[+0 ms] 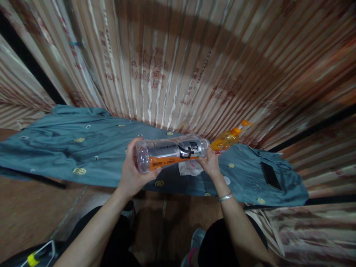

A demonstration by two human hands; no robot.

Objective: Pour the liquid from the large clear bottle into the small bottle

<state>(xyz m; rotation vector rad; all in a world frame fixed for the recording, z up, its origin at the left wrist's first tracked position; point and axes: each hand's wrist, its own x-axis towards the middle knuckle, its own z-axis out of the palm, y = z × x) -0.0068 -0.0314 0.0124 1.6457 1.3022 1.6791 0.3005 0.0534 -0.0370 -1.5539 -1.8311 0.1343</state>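
From where I'm standing, I'm losing most of the left hand's point(136, 167) fingers behind the bottle point(172, 151); only the thumb is showing clearly, lying along the near edge. The right hand point(211, 163) is hiding part of the narrow end, so I'm not making out whether a cap is sitting there. The small print on the label is blurring. Behind the right hand, the pump bottle point(225, 141) is losing its lower end from view, and I'm not able to tell how it is resting. A crumpled tissue point(191, 169) is peeking out from under the bottle's line, partly covered. The frame is cutting off both forearms.

The bottle is lying sideways between the two hands, hanging above the teal cloth point(105, 159). Both hands are closing on it: the left is wrapping the broad base, and the right is gripping the neck, so the labelled middle is staying uncovered between them. A bracelet point(225, 197) is circling the right wrist. Farther right, well apart from the hands, a phone point(270, 175) is lying on the cloth.
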